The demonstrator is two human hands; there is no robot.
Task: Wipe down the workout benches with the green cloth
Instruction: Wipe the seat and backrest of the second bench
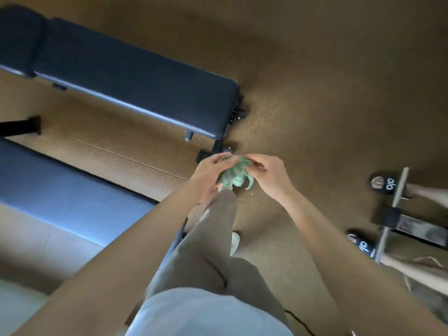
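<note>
Reaching forward together, left hand (210,174) and right hand (266,175) both pinch the bunched green cloth (236,174).

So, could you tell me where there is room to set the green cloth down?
The far bench and near bench tops are bare, as is the floor right of the far bench. Lower right is crowded: a metal frame and someone's slides.

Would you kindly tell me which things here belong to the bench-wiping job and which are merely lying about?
Part of the job:
green cloth, bunched between left hand and right hand
far bench
near bench

Just lying about:
black slides on another person's feet
metal frame beside them
black cable on the floor
</note>
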